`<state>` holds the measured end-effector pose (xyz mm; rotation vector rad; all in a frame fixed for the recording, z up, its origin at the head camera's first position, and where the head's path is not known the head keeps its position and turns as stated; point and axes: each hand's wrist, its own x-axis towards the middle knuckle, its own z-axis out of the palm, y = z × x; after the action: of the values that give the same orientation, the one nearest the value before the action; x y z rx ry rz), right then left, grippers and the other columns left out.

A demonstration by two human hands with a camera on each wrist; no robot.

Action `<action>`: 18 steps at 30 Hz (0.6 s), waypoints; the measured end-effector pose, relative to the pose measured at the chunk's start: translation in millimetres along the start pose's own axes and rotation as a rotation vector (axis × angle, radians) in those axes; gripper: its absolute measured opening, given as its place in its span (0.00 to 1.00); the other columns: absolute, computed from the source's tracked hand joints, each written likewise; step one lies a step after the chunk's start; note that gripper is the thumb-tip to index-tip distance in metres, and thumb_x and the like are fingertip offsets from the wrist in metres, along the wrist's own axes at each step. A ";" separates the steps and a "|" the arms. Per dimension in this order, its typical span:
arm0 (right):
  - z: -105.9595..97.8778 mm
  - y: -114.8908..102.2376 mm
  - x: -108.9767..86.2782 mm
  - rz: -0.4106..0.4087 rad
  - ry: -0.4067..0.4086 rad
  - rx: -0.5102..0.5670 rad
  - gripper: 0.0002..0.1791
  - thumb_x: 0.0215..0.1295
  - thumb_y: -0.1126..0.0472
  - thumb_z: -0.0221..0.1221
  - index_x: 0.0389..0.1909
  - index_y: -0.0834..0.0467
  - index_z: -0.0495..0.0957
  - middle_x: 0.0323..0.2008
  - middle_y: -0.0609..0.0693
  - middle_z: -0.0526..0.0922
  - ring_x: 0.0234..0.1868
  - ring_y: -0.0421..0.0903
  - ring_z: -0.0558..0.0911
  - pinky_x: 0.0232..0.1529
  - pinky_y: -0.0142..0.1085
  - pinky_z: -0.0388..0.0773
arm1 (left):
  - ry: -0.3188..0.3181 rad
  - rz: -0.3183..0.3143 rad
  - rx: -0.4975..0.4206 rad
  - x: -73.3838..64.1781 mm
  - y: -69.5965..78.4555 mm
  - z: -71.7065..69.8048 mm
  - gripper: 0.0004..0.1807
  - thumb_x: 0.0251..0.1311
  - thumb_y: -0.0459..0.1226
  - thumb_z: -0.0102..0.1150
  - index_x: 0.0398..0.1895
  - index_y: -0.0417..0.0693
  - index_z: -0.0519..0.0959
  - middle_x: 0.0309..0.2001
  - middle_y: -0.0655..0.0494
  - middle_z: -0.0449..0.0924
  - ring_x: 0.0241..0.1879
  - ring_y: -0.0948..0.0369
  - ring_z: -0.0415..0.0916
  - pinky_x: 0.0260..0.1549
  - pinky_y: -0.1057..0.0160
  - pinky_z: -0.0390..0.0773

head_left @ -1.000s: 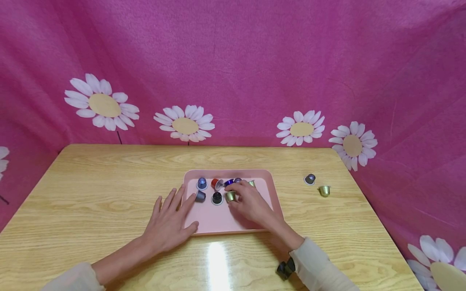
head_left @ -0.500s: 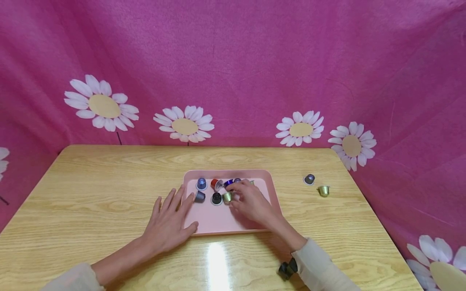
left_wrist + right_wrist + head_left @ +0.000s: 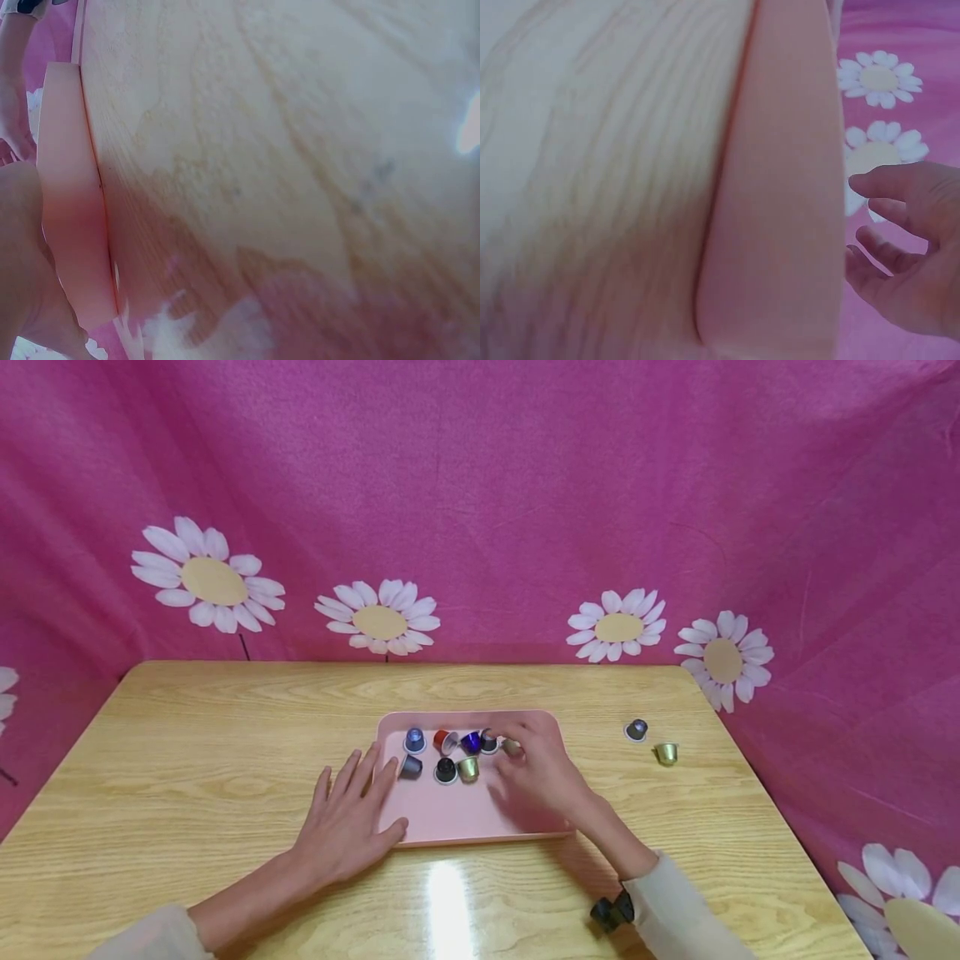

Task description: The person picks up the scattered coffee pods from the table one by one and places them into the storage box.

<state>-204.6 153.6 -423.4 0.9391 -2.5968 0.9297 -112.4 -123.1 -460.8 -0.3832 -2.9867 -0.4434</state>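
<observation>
My left hand [image 3: 347,817] rests with spread fingers on the left edge of the pink tray [image 3: 450,814]. Over the tray's right part is my right hand [image 3: 543,768], fingers loosely bent and apart; a pale gold coffee capsule [image 3: 512,747] shows partly behind them. Along the back lie a light blue capsule [image 3: 415,741], a red capsule [image 3: 442,741] on its side, a deep blue capsule [image 3: 470,742] and a dark capsule [image 3: 489,744]. In front are a grey capsule [image 3: 411,767] by the left fingertips, an upright black capsule [image 3: 446,769] and a gold-green capsule [image 3: 468,768].
Right of the tray on the wooden table [image 3: 247,727], a dark capsule [image 3: 637,730] stands near another gold-green capsule [image 3: 666,753]. Black capsules [image 3: 611,912] lie by the right sleeve at the front. A pink flowered cloth [image 3: 480,510] hangs behind the table.
The gold-green capsule has shifted left, up beside the black one, and my right hand has let go of it and moved right. The left hand stays put.
</observation>
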 end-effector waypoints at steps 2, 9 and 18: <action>-7.7 2.0 -1.3 0.035 -0.005 0.019 0.20 0.52 0.72 0.70 0.48 0.62 0.83 0.48 0.57 0.80 0.50 0.57 0.77 0.53 0.50 0.73 | -0.001 -0.002 0.002 0.0 0.0 0.2 0.44 0.61 0.57 0.58 0.77 0.46 0.61 0.77 0.41 0.49 0.74 0.38 0.46 0.65 0.29 0.44; -37.5 11.7 -7.6 0.195 0.001 -0.001 0.22 0.57 0.67 0.70 0.55 0.60 0.81 0.50 0.58 0.79 0.48 0.58 0.80 0.47 0.49 0.79 | 0.000 -0.002 0.004 0.1 0.1 1.0 0.45 0.61 0.57 0.58 0.77 0.46 0.60 0.77 0.41 0.49 0.74 0.39 0.46 0.65 0.29 0.44; -65.9 33.2 -22.5 0.252 0.066 0.051 0.22 0.59 0.71 0.68 0.56 0.64 0.79 0.53 0.61 0.78 0.54 0.59 0.77 0.54 0.51 0.78 | 0.005 0.003 -0.002 -0.3 -0.9 2.3 0.44 0.61 0.57 0.57 0.77 0.47 0.61 0.78 0.41 0.49 0.74 0.38 0.46 0.65 0.30 0.43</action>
<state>-208.6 226.3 -397.8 0.5900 -2.6881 1.0728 -112.5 -123.4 -463.2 -0.3865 -2.9804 -0.4466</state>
